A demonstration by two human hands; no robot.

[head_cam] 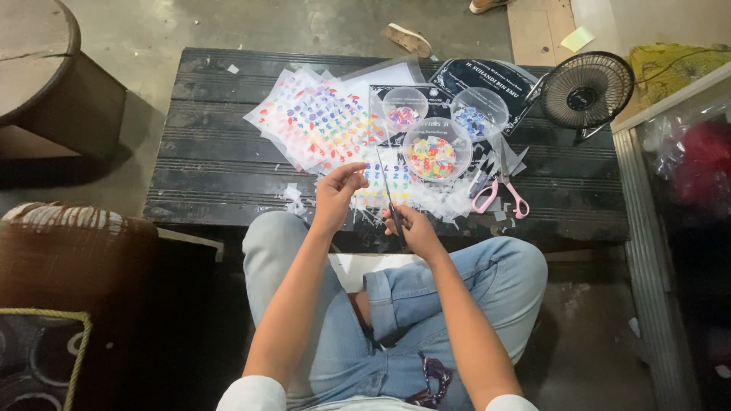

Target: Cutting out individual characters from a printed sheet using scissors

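Scissors (390,194) gripped in right hand (407,224), blades upright; left hand (339,186) pinches small clear piece. Keep fingers off blades, cut near bowls (432,156).

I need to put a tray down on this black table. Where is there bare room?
The table's left half is bare, from its left edge to the sticker sheets. A smaller patch lies right of the pink scissors, below the fan. The middle is crowded: tubs, scraps, both hands.

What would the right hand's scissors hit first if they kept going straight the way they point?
Probably the sticker sheet lying just beyond the scissors in the right hand; height above the sheet is unclear.
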